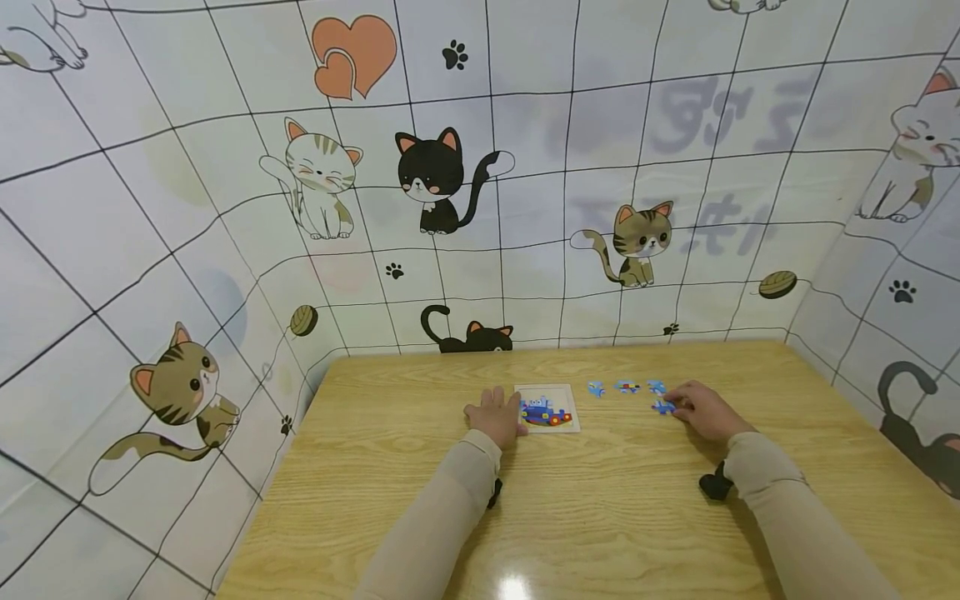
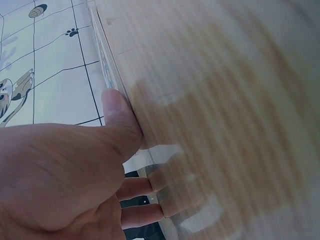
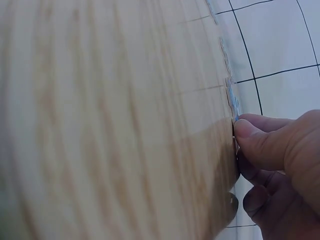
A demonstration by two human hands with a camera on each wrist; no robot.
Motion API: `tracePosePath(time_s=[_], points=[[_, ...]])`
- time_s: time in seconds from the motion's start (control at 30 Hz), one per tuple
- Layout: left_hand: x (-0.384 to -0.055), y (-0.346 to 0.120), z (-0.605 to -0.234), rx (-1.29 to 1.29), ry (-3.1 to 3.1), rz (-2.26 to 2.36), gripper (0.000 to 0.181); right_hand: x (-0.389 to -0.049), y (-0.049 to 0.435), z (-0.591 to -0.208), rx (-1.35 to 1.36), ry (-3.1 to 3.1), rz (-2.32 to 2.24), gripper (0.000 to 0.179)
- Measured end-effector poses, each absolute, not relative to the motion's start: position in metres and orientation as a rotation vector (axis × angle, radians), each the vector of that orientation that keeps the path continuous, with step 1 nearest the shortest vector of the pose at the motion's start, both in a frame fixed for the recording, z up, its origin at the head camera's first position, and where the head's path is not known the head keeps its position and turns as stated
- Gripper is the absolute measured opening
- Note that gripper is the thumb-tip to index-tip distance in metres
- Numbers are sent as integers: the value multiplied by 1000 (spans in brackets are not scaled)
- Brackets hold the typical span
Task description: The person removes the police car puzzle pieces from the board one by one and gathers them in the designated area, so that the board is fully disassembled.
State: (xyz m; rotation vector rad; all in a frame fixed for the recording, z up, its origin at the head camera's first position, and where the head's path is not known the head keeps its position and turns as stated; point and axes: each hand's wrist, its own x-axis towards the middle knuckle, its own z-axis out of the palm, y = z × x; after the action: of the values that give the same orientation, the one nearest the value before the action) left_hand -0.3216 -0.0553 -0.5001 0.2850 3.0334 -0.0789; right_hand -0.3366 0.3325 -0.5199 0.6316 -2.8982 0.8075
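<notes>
My right hand (image 1: 703, 410) is pinching a blue jigsaw piece (image 1: 663, 407) between thumb and forefinger, close over the tabletop (image 1: 420, 383); its other fingers are curling under. The piece is lying at three o'clock from the square puzzle tray (image 1: 562, 392), its outline knobbed and its edge thin in the right wrist view. My left hand (image 1: 495, 417) is lying at nine o'clock from the tray, fingers spreading wide and straight, thumb resting against the tray's edge.

The tabletop is showing yellowish, streaked wood grain and is shining with a bright glare at six o'clock. Beige sleeves (image 1: 442, 508) are wrinkling at my wrists. Behind, a creased sheet (image 1: 540, 250) is hanging, printed with a black grid and cartoon cats.

The tray is pale and flat, with a plain border; it is holding a picture section (image 1: 545, 412) of a blue vehicle with round red shapes, pale base showing above it. Between two and three o'clock from the tray, a small blue piece (image 1: 596, 388), a wider multicoloured piece (image 1: 627, 387) and another blue piece (image 1: 657, 387) are lying in a row, the last just beside the pinched one.
</notes>
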Motion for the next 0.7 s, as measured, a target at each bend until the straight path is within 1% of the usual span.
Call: tracePosePath(time_s=[0.13,0.33,0.5,0.7], points=[[-322,-55,-500,281,3037,-67,66,-335,331,-519,635,-2900,809,26],[-324,-55,-500,277,3031,-78,67,-338,319,-514,530,-2899,802,27],[-325,-56,-501,280,3017,-114,69,-345,290,-512,524,-2847,844,26],[-326,-56,-503,281,3025,-99,70,-356,245,-514,643,-2851,903,25]])
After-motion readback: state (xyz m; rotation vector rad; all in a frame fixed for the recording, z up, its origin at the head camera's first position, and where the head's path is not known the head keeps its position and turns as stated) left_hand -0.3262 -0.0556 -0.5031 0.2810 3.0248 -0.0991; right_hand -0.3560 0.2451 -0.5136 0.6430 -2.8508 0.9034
